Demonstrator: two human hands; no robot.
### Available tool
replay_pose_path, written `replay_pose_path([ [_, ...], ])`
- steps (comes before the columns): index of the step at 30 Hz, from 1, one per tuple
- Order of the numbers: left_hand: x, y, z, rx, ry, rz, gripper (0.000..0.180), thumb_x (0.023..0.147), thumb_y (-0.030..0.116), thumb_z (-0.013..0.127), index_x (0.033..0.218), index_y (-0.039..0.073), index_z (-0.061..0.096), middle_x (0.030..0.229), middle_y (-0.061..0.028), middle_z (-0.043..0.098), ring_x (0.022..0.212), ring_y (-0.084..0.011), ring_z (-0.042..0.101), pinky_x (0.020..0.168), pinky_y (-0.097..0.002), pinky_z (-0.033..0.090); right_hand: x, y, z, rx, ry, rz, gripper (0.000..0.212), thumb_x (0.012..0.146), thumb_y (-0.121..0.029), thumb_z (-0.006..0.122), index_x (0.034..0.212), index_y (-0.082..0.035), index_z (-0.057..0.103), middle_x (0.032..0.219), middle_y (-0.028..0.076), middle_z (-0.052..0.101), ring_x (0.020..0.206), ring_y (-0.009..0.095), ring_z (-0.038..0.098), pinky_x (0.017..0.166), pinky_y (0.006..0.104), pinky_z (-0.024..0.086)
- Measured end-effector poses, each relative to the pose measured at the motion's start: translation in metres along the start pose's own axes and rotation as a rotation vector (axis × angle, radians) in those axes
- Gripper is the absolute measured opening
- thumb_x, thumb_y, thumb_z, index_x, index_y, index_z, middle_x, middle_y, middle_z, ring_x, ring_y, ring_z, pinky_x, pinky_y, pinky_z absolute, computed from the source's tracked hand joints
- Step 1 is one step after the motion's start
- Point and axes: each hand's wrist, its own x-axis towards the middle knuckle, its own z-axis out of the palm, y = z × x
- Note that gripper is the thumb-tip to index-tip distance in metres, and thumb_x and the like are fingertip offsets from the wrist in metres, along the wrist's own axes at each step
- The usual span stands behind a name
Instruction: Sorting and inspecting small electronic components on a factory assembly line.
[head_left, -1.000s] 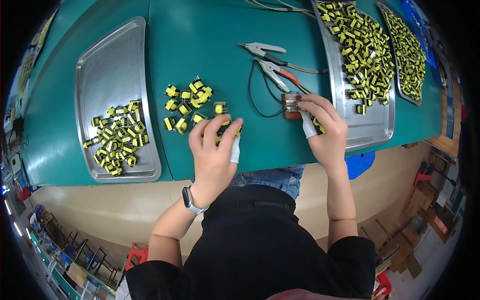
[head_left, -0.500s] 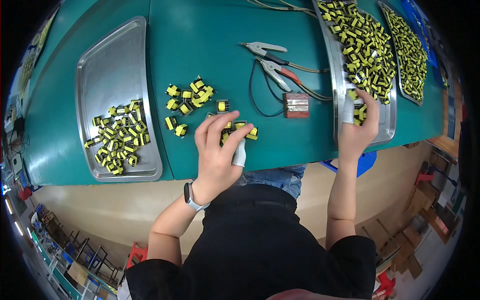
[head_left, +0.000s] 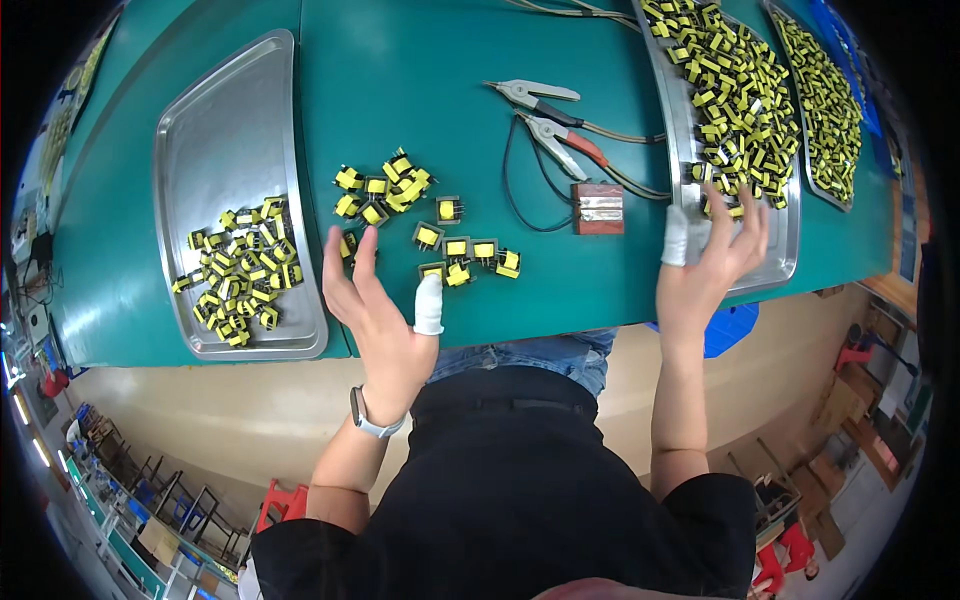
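Observation:
My left hand (head_left: 378, 325) is spread open low over the green bench, a white cover on its thumb. Two of its fingertips reach a small yellow-wrapped transformer with a black bobbin (head_left: 347, 246), while the thumb tip is beside another transformer (head_left: 432, 271). More loose transformers (head_left: 456, 247) lie close by, and a cluster of them (head_left: 403, 188) sits farther off. My right hand (head_left: 703, 285), also with a white-covered thumb, has its fingers apart at the near end of a heap of transformers (head_left: 740, 110) in the right metal tray (head_left: 683, 150). Its fingertips partly hide the pieces beneath.
At the left, a metal tray (head_left: 225, 125) holds a pile of transformers (head_left: 245, 270). Between the trays lie two clip leads (head_left: 555, 143) and a reddish-brown block with metal strips (head_left: 599, 209). Another full tray (head_left: 825, 110) stands at far right. A blue stool (head_left: 730, 330) is below the bench edge.
My left hand has moved left from the near loose transformers and spread its fingers. My right hand's thumb and fingers, earlier close around a transformer, have parted over the heap.

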Motion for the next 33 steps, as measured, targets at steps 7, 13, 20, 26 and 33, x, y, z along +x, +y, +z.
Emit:
replay_pose_path([
  [7,0.005,0.014,0.007,0.008,-0.183,0.22,0.076,0.088,0.026,0.077,0.154,0.006,0.046,0.155,-0.0227,0.038,0.141,-0.0442,0.036,0.116,-0.0542,0.033,-0.031,-0.078,-0.002,0.495,-0.306,-0.355,0.05,0.083,-0.032,0.083,0.124,-0.008,0.069,0.123,0.008,0.066,0.116,0.034,0.056,0.1,0.0452,0.042],
  [13,0.027,0.024,0.009,0.017,-0.244,0.247,0.081,0.075,0.011,0.073,0.153,0.016,0.052,0.151,-0.014,0.046,0.139,-0.046,0.036,0.114,-0.0572,0.035,-0.046,-0.091,0.007,0.54,-0.438,-0.294,0.039,0.081,-0.011,0.08,0.119,-0.006,0.069,0.121,0.008,0.067,0.11,0.033,0.059,0.097,0.0446,0.043],
  [20,0.04,0.029,0.017,-0.033,-0.305,0.373,0.061,0.073,0.004,0.072,0.133,0.014,0.067,0.134,-0.0082,0.058,0.127,-0.0359,0.052,0.106,-0.0503,0.04,-0.029,-0.07,-0.009,0.659,-0.249,-0.093,0.039,0.081,0.007,0.076,0.117,-0.002,0.069,0.114,0.016,0.064,0.103,0.035,0.066,0.087,0.042,0.055],
  [26,0.051,0.033,0.019,-0.043,-0.374,0.539,0.05,0.074,0.003,0.074,0.122,0.016,0.072,0.128,-0.0079,0.06,0.118,-0.0336,0.058,0.102,-0.0465,0.043,0.002,-0.03,-0.003,0.617,-0.267,0.0,0.034,0.08,0.01,0.072,0.111,-0.002,0.071,0.116,0.012,0.066,0.107,0.031,0.067,0.095,0.0387,0.052],
  [33,0.051,0.049,0.014,-0.032,-0.377,0.469,0.043,0.073,0.006,0.077,0.114,0.016,0.072,0.133,-0.009,0.057,0.129,-0.033,0.051,0.109,-0.0549,0.038,0.008,-0.023,0.001,0.636,-0.353,-0.02,0.038,0.075,0.015,0.067,0.11,0.0,0.071,0.114,0.012,0.065,0.105,0.031,0.067,0.094,0.0363,0.054],
])
